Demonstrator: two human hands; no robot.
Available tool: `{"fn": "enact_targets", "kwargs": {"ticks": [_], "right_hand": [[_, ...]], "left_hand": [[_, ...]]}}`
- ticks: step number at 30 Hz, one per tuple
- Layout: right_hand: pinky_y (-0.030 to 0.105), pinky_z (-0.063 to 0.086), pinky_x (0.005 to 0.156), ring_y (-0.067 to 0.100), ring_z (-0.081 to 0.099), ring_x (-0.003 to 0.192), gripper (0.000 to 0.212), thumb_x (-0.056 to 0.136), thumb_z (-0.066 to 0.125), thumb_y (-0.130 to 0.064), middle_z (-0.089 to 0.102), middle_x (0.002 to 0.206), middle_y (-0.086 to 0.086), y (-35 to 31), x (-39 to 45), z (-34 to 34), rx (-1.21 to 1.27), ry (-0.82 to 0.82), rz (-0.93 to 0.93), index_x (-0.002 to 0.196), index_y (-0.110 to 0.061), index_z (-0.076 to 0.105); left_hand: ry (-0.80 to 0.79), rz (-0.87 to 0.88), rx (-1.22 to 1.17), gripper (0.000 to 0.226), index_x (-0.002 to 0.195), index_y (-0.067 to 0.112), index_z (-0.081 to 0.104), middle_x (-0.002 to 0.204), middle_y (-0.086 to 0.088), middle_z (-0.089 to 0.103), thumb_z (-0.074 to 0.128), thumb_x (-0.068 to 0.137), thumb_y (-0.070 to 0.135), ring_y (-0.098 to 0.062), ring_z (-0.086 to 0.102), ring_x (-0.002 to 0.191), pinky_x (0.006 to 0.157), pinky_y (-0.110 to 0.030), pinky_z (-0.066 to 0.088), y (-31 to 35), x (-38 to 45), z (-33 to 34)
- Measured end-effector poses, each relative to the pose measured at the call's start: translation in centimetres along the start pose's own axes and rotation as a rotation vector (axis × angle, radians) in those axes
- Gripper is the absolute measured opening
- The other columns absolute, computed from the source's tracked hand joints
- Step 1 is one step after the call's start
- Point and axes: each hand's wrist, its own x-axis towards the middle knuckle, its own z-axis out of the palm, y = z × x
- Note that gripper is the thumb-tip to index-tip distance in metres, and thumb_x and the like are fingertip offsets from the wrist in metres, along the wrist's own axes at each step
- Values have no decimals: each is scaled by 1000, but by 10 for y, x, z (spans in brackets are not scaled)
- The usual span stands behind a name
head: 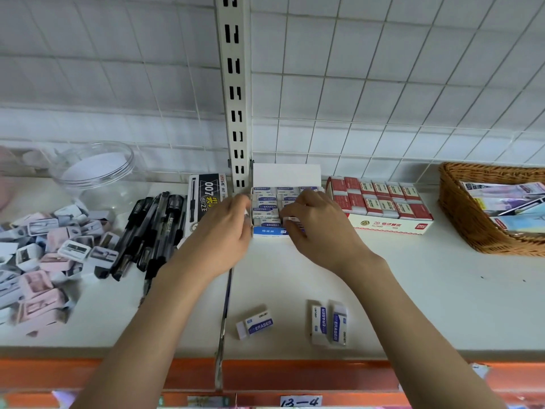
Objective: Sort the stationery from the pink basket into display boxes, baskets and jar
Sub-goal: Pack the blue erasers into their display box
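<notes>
A blue-and-white display box (269,231) filled with white erasers stands at the back of the shelf. My left hand (224,228) grips its left wall. My right hand (312,222) pinches a white eraser (293,219) at the box's front right corner. Three loose blue-and-white erasers lie near the shelf's front edge: one (255,321) on the left, two side by side (328,323) on the right. The pink basket is only a blurred pink edge (4,178) at the far left.
A red eraser display box (383,205) stands to the right, with a wicker basket (460,214) of packets beyond it. To the left lie black pens (150,231), a pen box (206,199), a clear jar (97,172) and a heap of sharpeners (44,255).
</notes>
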Motion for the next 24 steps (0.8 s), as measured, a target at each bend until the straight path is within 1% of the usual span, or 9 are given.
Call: {"fn": "enact_targets", "kwargs": {"ticks": [2,3,6,9,12,15,20,22,24], "right_hand": [[38,46,74,33,56,83,29,84,47,-23,58,87,11,-6,8,3,-33,-17,-21,88,-11,73],[37,45,76,34,55,87,29,88,47,-24,58,90,11,-9,11,3,-57,-40,-25,90,-10,72],[33,39,85,29,52,103,31,96,46,-31,57,104,9,-13,19,2,-121,-110,-9,103,-11,69],[31,39,89,25,50,109,35,97,43,-35,56,112,8,-19,22,1,-165,-158,11,110,-11,66],[30,40,89,26,51,109,36,97,45,-36,55,114,10,-22,24,-1,-154,-214,40,112,-9,65],[33,41,88,27,53,106,37,96,47,-39,52,113,10,-20,25,-4,-106,-296,77,109,-8,63],[33,43,85,25,54,104,31,94,51,-38,51,111,6,-17,30,-8,-82,-362,104,105,-12,63],[31,42,80,23,54,102,30,93,54,-38,51,107,4,-17,33,-8,-98,-383,102,105,-13,65],[28,38,74,22,55,99,30,91,56,-38,51,99,2,-16,35,-6,-118,-389,113,103,-14,67]], "left_hand": [[-9,-25,24,27,118,6,47,109,-12,61,49,94,19,-29,58,92,71,-31,37,-2,-6,1],[-15,-42,37,26,116,8,48,107,-10,62,51,94,21,-28,59,90,70,-32,39,-3,-10,1],[31,-81,60,18,107,12,54,106,-4,65,52,93,23,-25,60,89,70,-31,41,-7,-20,0],[75,-131,52,15,104,13,57,104,-2,65,52,93,23,-24,60,90,71,-32,45,-10,-29,-3],[81,-156,41,18,108,15,58,107,-2,65,52,93,24,-23,61,94,75,-31,45,-11,-37,-4],[64,-158,44,21,113,17,57,110,1,65,51,94,26,-20,61,92,74,-29,44,-11,-40,-3],[54,-162,44,21,112,18,56,108,1,64,49,95,28,-20,61,90,72,-29,44,-11,-37,-3],[58,-160,36,21,111,18,57,107,1,64,50,94,27,-20,59,94,73,-29,44,-12,-36,-3],[65,-158,25,20,111,18,57,108,1,64,50,94,27,-21,59,97,72,-29,42,-12,-36,-4]]}}
